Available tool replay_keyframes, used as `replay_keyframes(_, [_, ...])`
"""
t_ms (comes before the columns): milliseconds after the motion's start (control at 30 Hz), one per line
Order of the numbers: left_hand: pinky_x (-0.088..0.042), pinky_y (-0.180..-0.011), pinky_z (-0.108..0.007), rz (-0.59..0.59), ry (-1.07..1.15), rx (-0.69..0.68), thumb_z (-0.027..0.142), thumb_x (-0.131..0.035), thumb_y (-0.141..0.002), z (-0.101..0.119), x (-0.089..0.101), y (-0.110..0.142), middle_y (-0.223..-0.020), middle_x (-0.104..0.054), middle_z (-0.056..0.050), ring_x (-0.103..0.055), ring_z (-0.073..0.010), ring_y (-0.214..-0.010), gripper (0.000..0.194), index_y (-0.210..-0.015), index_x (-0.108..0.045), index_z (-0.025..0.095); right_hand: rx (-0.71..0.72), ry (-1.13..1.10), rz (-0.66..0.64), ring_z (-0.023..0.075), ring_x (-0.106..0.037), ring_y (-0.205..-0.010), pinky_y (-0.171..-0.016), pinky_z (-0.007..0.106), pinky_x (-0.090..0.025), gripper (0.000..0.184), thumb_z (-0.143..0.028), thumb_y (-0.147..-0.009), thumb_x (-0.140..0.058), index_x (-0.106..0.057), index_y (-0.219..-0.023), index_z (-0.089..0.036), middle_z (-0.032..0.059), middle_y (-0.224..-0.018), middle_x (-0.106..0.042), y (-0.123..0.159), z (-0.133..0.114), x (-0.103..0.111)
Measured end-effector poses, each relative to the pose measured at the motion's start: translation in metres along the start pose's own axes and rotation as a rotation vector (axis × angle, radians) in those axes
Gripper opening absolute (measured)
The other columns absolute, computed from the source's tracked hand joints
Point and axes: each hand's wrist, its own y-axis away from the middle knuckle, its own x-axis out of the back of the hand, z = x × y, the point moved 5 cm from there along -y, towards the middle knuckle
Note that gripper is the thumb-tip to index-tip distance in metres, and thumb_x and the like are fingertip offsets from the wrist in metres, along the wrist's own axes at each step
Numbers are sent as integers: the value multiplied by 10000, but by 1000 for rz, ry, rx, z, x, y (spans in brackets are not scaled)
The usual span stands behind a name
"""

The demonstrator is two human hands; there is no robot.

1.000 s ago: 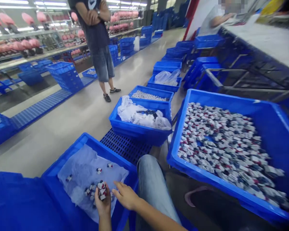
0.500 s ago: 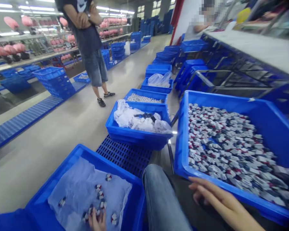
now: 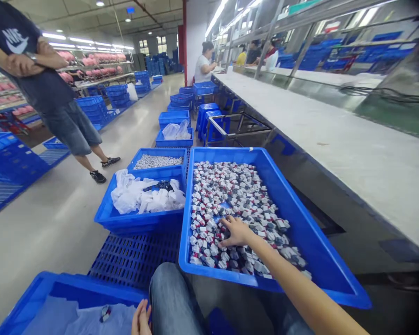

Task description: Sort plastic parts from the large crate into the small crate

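Observation:
My right hand [image 3: 235,231] reaches into a large blue bin [image 3: 312,242] of small white, dark grey and red parts [image 3: 226,186]. Its fingers are spread and bent down at the pile, with no part visibly gripped. At the bottom edge, beside my knee, my left hand [image 3: 141,320] is partly cut off. Its visible fingers are curled close together, and whatever they hold, if anything, is hidden. Left of it, one small part [image 3: 105,313] lies on a white sheet [image 3: 85,321] in a lower blue bin [image 3: 56,280].
Ahead stand a blue bin with white plastic bags [image 3: 136,195] and a bin of small pale pieces [image 3: 157,161]. A long white workbench [image 3: 335,121] runs along the right. A person with folded arms [image 3: 56,93] stands at left; another person [image 3: 204,65] sits at the far bench.
The view has swung right. My right hand has moved from the large bin's near edge into its pile of parts. My left hand has left the parts on the sheet and is beside my knee.

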Motion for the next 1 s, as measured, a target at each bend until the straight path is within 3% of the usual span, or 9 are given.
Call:
replay_keyframes(167, [-454,-740,-345,-107,9,-64,380,-510,-694,44,-53,21,-1102,-570,-83,-562,-254,-1004,290,-933,-547,220,-46,-26,-5,300,-442,-1072,-851,419,-394,707,-565,-602,-627,-470,-1193,-211,124,-1170,-469,3,-3,1])
replay_keyframes(367, [-458,-711,-281,-324,60,-158,428,-552,-708,86,-116,94,-1091,-581,-71,-563,-201,-965,362,-992,-564,203,-170,-152,29,229,-492,-1014,-831,440,-429,453,-413,-769,-569,-486,-1141,-170,99,-1194,-465,-4,-12,2])
replay_keyframes(467, [-457,-693,-270,-374,35,-142,396,-519,-750,91,-124,119,-1082,-573,-78,-556,-189,-945,330,-999,-558,182,-139,-265,106,198,-520,-951,-812,414,-442,366,-378,-782,-567,-524,-1071,-157,82,-1127,-509,7,-9,7])
replay_keyframes(633, [-457,-676,-229,-415,82,-84,280,-511,-777,97,-124,134,-1022,-574,-67,-573,-141,-864,223,-967,-552,170,-146,-548,295,141,-547,-768,-697,321,-464,269,-361,-832,-486,-534,-984,-144,36,-890,-571,23,10,24])
replay_keyframes(700, [-468,-707,-236,-461,100,-41,267,-522,-775,100,-135,143,-1026,-578,-61,-580,-143,-889,214,-972,-548,186,-140,-675,361,122,-541,-665,-615,281,-458,249,-321,-839,-450,-514,-995,-138,15,-785,-567,31,12,32])
replay_keyframes(800, [-484,-762,-272,-614,129,100,268,-532,-773,102,-169,167,-1083,-577,-69,-581,-164,-958,246,-1011,-539,210,-56,-805,454,121,-533,-596,-563,259,-444,230,-251,-802,-401,-506,-978,-148,-6,-692,-559,58,-1,50])
replay_keyframes(900, [-511,-733,-338,-819,178,321,340,-509,-782,103,-203,204,-986,-610,-91,-619,-198,-863,278,-1006,-554,181,103,-834,549,150,-565,-779,-712,283,-454,215,-228,-744,-427,-528,-929,-185,12,-847,-593,104,-33,69])
replay_keyframes(1000, [-505,-774,-307,-969,274,457,406,-473,-789,109,-217,236,-915,-624,-84,-613,-197,-894,318,-942,-584,150,300,-687,604,208,-489,-1065,-935,385,-348,264,-258,-754,-494,-544,-1012,-242,36,-1093,-564,153,-70,78])
